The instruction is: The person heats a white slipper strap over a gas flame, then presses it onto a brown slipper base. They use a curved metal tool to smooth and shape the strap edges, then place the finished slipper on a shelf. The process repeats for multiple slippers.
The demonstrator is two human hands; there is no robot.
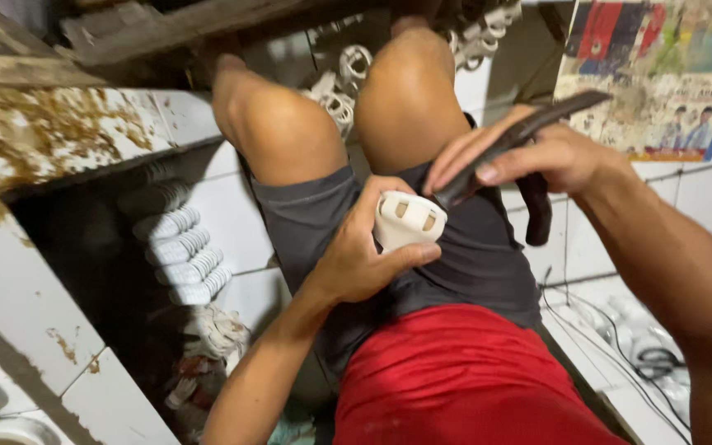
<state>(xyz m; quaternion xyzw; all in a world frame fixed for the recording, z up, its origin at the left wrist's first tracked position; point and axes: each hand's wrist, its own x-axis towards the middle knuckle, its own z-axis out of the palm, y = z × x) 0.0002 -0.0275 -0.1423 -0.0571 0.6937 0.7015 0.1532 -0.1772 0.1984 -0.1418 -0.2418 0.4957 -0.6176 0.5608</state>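
the left hand (356,255) comes up from the lower left with the forearm slanting, wrist bent, and its fingers and thumb are wrapped around a white plastic part (408,219), which sits over the lap with its slotted face turned up toward the camera. the right hand (537,156) reaches in from the right, forearm running down to the lower right corner, and grips a dark tool (529,132) that looks like pliers; the fingers lie stretched along it, and its tip points down to the part's upper right edge, touching or nearly so. one handle (537,210) hangs down below the right hand. under both hands are grey shorts (455,264) and a red shirt (455,379); beyond them the bare knees (282,124). left of the left hand, rows of white ribbed pieces (179,247) lie in a dark gap between tiles (35,272). right of the right arm, cables (620,346) run over the tiles, and a poster (661,74) hangs above.
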